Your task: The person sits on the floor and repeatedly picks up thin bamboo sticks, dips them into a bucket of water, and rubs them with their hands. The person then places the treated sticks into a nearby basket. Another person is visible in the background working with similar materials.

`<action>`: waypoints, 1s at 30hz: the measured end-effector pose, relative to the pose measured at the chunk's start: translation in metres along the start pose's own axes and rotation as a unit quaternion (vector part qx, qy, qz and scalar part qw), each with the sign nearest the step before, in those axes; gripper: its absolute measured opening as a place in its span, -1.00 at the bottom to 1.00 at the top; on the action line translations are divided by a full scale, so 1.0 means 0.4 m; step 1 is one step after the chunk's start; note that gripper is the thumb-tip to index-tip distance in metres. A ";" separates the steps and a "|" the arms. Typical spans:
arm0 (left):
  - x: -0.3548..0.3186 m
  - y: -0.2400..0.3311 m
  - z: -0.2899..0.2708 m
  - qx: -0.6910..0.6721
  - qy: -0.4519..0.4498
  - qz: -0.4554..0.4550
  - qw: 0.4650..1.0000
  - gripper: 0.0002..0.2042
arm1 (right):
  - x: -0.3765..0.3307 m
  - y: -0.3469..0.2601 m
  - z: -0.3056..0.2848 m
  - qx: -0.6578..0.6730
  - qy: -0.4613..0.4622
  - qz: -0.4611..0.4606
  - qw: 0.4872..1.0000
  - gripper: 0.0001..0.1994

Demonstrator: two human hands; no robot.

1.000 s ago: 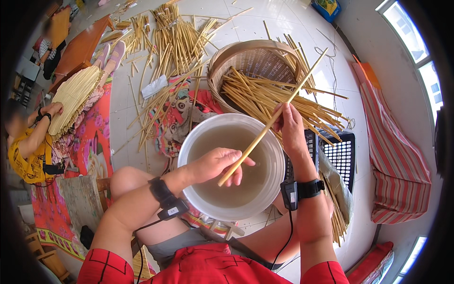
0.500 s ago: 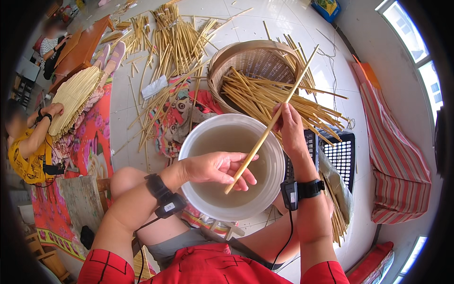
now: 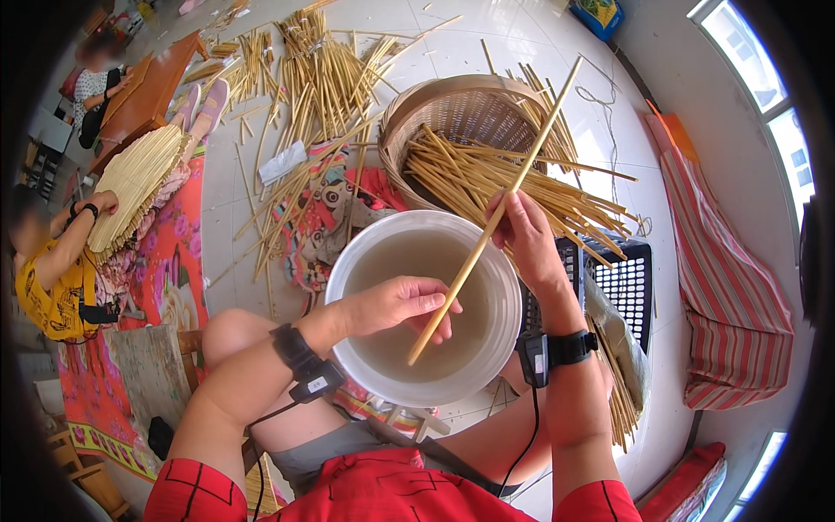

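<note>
A long yellow plant stalk (image 3: pixel 544 135) slants across the white bucket (image 3: pixel 513 326), its upper end up and to the right. My right hand (image 3: pixel 528 244) is closed round the stalk's middle, above the bucket's right rim. Lower down, my left hand (image 3: pixel 410 306) has its thumb and curled fingers on the stalk, partly behind it. The stalk's lower end hangs over the cloudy water (image 3: pixel 383 261) in the bucket. Behind the bucket lies a wicker basket (image 3: pixel 409 117) on its side, with many similar stalks (image 3: pixel 513 183) spilling out.
Stalk bundles (image 3: pixel 317 65) and loose stalks lie on the tiled floor ahead. A black plastic crate (image 3: pixel 639 283) stands right of the bucket. At left, a person in yellow (image 3: pixel 56 291) holds a round mat of stalks (image 3: pixel 135 191). Striped cloth (image 3: pixel 722 322) hangs along the right wall.
The stalk has shifted slightly up and left, and my right hand has moved a little left with it. My left hand's spread fingers have closed in on the stalk.
</note>
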State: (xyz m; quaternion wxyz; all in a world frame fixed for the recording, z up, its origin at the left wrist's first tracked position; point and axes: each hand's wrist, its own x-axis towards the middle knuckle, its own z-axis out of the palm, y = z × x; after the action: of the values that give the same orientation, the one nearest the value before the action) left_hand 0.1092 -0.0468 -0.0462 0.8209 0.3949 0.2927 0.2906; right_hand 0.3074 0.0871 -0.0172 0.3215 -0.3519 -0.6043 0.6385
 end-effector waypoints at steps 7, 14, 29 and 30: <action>0.022 -0.025 -0.012 0.095 0.069 0.050 0.992 -0.76 | -0.004 -0.013 0.008 -0.013 -0.028 0.004 1.000 -0.72; 0.030 -0.072 -0.043 0.417 0.132 -0.081 0.896 -0.72 | 0.000 -0.034 -0.039 -0.061 0.121 -0.051 0.989 -0.74; 0.028 -0.129 -0.065 0.558 0.265 -0.129 0.776 -0.41 | -0.023 0.008 0.014 -0.207 0.022 -0.039 0.977 -0.85; 0.027 -0.132 -0.068 0.552 0.268 -0.111 0.782 -0.41 | -0.026 0.006 0.015 -0.244 -0.031 -0.015 0.969 -0.82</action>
State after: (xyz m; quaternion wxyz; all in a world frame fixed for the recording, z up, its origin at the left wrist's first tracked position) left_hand 0.1100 -0.0534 -0.1064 0.3780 0.6512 0.6532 0.0801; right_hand 0.3080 0.0751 -0.0188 0.2166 -0.3901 -0.7570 0.4774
